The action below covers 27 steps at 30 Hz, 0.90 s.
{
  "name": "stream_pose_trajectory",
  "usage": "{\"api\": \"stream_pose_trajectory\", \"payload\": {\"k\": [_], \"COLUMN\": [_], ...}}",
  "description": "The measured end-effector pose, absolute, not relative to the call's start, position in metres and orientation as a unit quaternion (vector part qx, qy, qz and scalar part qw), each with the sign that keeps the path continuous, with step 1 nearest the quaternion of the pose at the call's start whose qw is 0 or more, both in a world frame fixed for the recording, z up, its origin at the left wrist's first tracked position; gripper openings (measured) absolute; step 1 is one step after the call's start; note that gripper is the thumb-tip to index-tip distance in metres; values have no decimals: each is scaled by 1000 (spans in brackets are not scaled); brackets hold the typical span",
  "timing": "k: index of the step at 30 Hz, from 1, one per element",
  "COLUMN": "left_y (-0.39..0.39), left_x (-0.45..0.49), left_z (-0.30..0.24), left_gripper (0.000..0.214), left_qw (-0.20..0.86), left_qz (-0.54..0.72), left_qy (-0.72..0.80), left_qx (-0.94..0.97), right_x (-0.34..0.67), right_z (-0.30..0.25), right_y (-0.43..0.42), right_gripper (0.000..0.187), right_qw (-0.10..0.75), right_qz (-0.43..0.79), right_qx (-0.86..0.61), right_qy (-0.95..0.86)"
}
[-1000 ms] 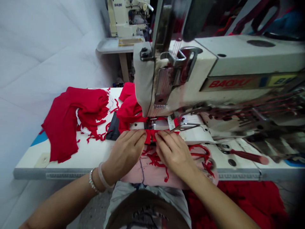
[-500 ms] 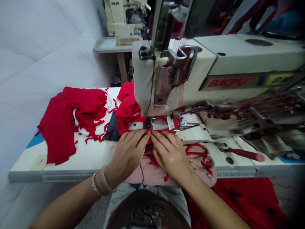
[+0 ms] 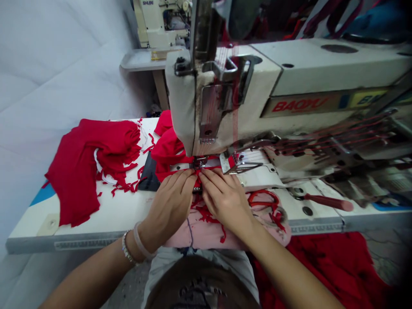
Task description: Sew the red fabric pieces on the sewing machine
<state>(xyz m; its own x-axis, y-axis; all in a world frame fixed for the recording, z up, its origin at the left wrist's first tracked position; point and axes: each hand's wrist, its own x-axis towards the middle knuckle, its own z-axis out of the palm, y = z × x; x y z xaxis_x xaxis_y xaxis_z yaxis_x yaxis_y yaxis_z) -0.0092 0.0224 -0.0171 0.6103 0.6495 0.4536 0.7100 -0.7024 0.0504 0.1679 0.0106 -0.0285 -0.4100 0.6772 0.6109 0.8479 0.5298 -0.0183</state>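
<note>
A piece of red fabric point(image 3: 169, 148) lies bunched at the left of the sewing machine head point(image 3: 182, 107) and runs in a narrow fold under the presser foot point(image 3: 200, 162). Just in front of the foot, my left hand point(image 3: 172, 201) has its fingers pressed together on the fabric's near edge. Close beside it, my right hand point(image 3: 227, 201) holds the same edge, fingertips almost meeting the left ones. Both thumbs are mostly hidden. Several red threads run down the machine head towards the needles.
Stacked red cloth point(image 3: 77, 171) lies on the table's left with trimmed scraps. Red-handled scissors point(image 3: 264, 198) rest on a pink cloth point(image 3: 180, 236) at the front edge. A red-handled tool point(image 3: 330, 202) lies right. Another sewing machine point(image 3: 149, 25) stands behind; more red cloth point(image 3: 341, 266) hangs low right.
The head view has shifted slightly, so the machine appears further left. Both hands stay on the red fabric at the presser foot, with a slightly wider gap between their fingertips.
</note>
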Motion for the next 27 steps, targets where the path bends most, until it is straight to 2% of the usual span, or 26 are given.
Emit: {"api": "stream_pose_trajectory", "payload": {"k": [7,13,22,27], "left_y": [26,30,41,31], "left_x": [-14,-17,-12,-7], "left_z": [-17,-13,-14,-17], "left_gripper": [32,29,27,20], "left_qw": [72,69,72,38], "left_qz": [-216,-236,-231,-237], "left_qy": [-366,-325,-341,-388], "left_qx": [-902,-913,-908,-890], "right_x": [168,172,169,181], "right_z": [-31,-32,-32,-31], "right_y": [16,18,23,23], "right_gripper": [27,24,27,26], "right_qw": [310,350,338,315], "right_qz": [-141,-58,-63,-90], "right_qx": [-476,-469,-444,-388], "right_qy": [-811,-809,-828,-861]}}
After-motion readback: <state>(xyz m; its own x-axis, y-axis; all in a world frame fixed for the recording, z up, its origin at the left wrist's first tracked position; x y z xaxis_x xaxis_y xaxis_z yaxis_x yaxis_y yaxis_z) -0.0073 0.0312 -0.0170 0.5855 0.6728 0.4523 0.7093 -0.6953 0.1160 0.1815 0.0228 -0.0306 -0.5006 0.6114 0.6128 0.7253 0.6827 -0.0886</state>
